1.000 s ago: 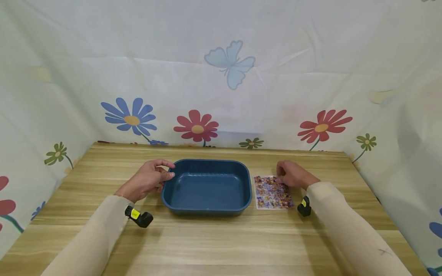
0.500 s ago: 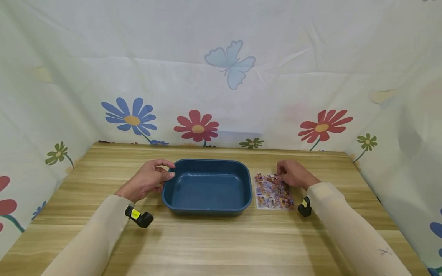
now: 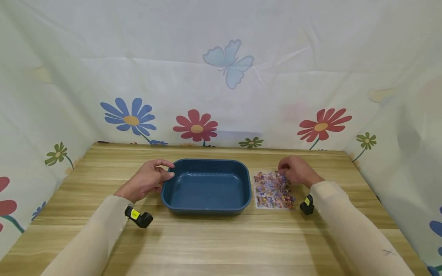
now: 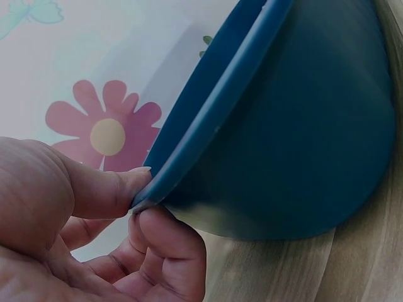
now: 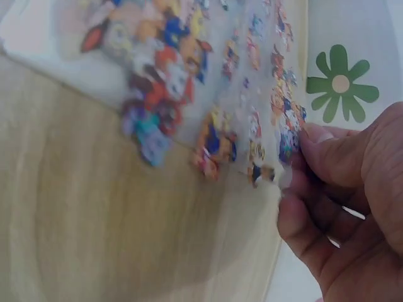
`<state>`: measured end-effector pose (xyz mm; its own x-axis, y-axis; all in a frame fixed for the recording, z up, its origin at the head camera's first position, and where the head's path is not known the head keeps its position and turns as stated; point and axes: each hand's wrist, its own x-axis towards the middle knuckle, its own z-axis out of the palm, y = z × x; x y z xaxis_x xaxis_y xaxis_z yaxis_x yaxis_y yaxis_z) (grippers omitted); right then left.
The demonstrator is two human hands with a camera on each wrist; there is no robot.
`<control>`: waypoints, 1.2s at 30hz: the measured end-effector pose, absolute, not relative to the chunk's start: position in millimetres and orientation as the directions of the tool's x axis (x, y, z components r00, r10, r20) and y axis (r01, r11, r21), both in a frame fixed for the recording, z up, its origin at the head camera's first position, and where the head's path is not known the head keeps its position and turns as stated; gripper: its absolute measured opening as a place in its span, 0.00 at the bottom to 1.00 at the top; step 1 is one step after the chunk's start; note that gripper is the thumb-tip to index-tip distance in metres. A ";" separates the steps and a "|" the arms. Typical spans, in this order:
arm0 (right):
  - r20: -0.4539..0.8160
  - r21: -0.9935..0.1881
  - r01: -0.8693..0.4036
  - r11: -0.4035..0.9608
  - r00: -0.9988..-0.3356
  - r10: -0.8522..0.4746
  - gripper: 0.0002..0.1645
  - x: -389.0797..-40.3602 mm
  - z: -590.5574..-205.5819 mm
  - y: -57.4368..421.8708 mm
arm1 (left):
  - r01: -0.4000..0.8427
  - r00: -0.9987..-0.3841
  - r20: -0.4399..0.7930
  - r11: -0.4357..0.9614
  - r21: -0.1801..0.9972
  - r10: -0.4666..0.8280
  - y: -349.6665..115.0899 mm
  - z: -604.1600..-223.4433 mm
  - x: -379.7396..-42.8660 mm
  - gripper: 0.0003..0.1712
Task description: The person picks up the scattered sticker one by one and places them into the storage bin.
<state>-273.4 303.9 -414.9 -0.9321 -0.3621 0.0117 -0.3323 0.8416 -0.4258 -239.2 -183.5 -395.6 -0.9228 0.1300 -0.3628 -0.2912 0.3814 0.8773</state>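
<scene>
Sticker sheet (image 3: 271, 191): on the desk (image 3: 221, 245), just under the right grip (image 3: 298, 171) and reaching from it toward the tub and the person. Right grip pinches the sheet's far edge, at the corner away from the tub, thumb against forefinger. Right wrist view shows cartoon figures jutting past the pale border; blurred, so cannot tell whether a printed film is parting from its backing or the whole sheet is tilting. Handling, my judgement: thin and limp, so keep the pinch right at the corner, draw low and slowly, and watch the loose figures for curling or sticking to each other. A steadying touch on the near edge would help if the sheet slides. Next out, tub (image 3: 207, 191): blue, between the grips, upright, just beside the sheet. Inside it, bare floor shows, with light glinting at the foot of the far wall. Left grip (image 3: 148, 178) pinches the tub's rim at its own side, thumb above, forefinger beneath; light hold, enough I'd judge to stop drift. Beyond both grips, flowered cloth (image 3: 276, 57) rises behind the desk.
</scene>
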 end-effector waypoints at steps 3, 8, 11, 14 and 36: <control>0.003 -0.445 -0.336 0.830 -0.928 -0.373 0.09 -274.7 -412.9 307.1 | -0.291 -0.923 -0.363 0.386 0.876 0.128 -183.3 -395.3 -239.1 0.24; -0.004 -0.498 -0.321 0.805 -0.928 -0.372 0.10 -277.2 -409.4 311.6 | -0.290 -0.923 -0.363 0.388 0.875 0.129 -183.4 -394.1 -239.1 0.24; -0.031 -0.555 -0.275 0.785 -0.936 -0.350 0.10 -278.2 -407.0 312.6 | -0.281 -0.925 -0.355 0.388 0.878 0.134 -184.1 -393.7 -239.5 0.23; -0.083 -0.617 -0.210 0.758 -0.941 -0.328 0.11 -277.8 -405.1 313.3 | -0.276 -0.927 -0.350 0.389 0.879 0.135 -184.7 -394.0 -239.7 0.23; -0.247 -0.820 -0.015 0.572 -0.892 -0.378 0.13 -269.4 -381.3 322.5 | -0.259 -0.927 -0.341 0.392 0.883 0.155 -184.1 -395.1 -236.3 0.25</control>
<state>-269.4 322.5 -381.3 -0.8922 -0.3781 -0.2473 -0.0150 0.5718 -0.8203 -236.3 -184.1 -395.1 -0.9273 0.1547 -0.3409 -0.2591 0.3920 0.8827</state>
